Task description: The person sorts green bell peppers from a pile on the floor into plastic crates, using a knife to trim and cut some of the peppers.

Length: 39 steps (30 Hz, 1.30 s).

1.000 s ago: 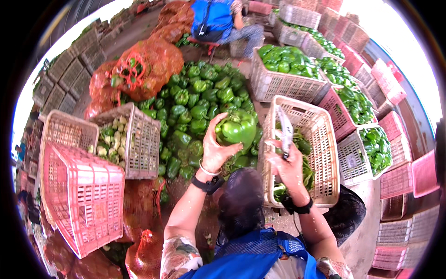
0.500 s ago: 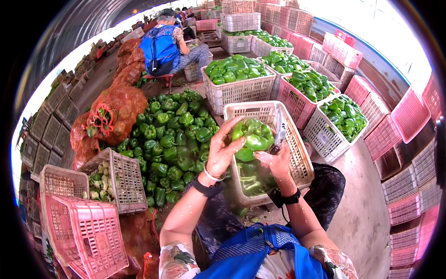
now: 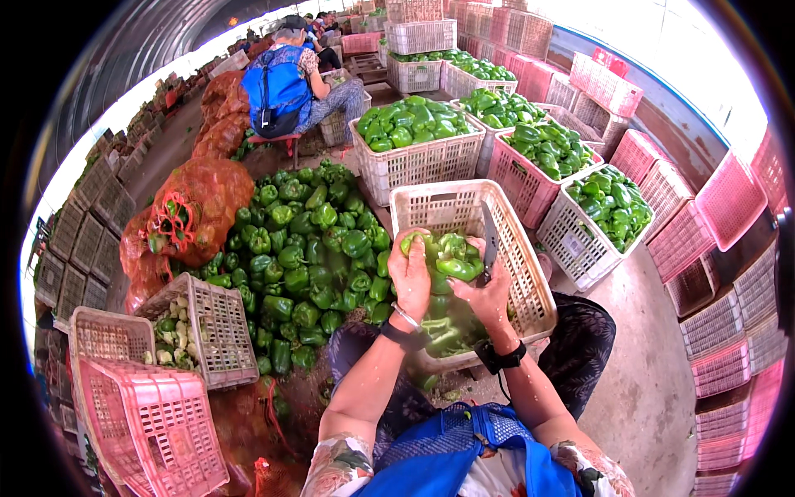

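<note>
My left hand [image 3: 411, 277] is closed around a piece of green bell pepper [image 3: 412, 240], its fingers toward the crate. In my right hand [image 3: 489, 294] a knife [image 3: 489, 236] is gripped with its blade pointing up and away. Against the right thumb and fingers rests another part of a bell pepper [image 3: 457, 258], opened so that its inside shows. Both hands are over a whitish plastic crate [image 3: 537, 286] standing between my knees. Pepper pieces [image 3: 447, 335] lie in the bottom of this crate, partly hidden by my hands.
On the left a large heap of whole green peppers [image 3: 302, 265] lies beside orange mesh sacks [image 3: 199, 199]. A crate of pale cores [image 3: 199, 331] and a pink crate [image 3: 170, 422] stand nearer. Crates full of peppers [image 3: 609, 207] line the far right. A person [image 3: 286, 83] sits ahead.
Both hands have lowered into the crate. The pepper that was held up between them is now in parts, one in my left hand and one by the right. The knife remains in my right hand.
</note>
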### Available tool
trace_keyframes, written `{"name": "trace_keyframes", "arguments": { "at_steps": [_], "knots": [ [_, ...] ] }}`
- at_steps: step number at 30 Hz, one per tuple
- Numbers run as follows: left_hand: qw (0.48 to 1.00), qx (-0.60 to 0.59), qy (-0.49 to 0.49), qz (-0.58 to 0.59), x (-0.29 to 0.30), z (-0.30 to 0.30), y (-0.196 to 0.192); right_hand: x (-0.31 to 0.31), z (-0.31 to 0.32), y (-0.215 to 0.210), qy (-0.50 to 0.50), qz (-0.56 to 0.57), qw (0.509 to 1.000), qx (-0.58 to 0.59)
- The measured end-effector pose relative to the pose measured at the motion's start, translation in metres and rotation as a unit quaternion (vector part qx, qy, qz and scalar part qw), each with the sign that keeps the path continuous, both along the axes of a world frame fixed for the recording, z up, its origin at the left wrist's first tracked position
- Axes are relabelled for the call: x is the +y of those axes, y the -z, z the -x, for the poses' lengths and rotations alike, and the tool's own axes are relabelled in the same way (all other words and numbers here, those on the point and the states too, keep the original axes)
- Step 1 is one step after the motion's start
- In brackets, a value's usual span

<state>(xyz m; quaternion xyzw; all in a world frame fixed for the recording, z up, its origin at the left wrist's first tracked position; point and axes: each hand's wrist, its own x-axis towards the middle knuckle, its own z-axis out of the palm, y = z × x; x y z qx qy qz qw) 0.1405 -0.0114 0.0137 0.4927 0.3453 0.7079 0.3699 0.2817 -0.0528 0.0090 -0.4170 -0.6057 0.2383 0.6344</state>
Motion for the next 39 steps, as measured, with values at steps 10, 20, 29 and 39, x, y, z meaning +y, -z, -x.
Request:
{"name": "trace_keyframes", "arguments": {
  "at_steps": [10,20,29,39],
  "knots": [
    [0.918,-0.381,0.083,0.078,0.046,0.023,0.033,0.009,-0.011,0.037,-0.015,0.153,0.893,0.423],
    [0.818,-0.284,0.424,0.265,0.004,-0.012,0.014,0.002,-0.025,0.016,-0.203,0.153,0.905,0.341],
    [0.866,-0.194,0.401,0.229,-0.008,0.005,0.012,0.006,-0.051,0.012,-0.029,0.267,0.962,-0.040],
    [0.931,0.253,0.238,0.110,-0.012,-0.006,0.024,0.004,-0.032,0.002,0.107,0.157,0.924,-0.331]
  ]
}}
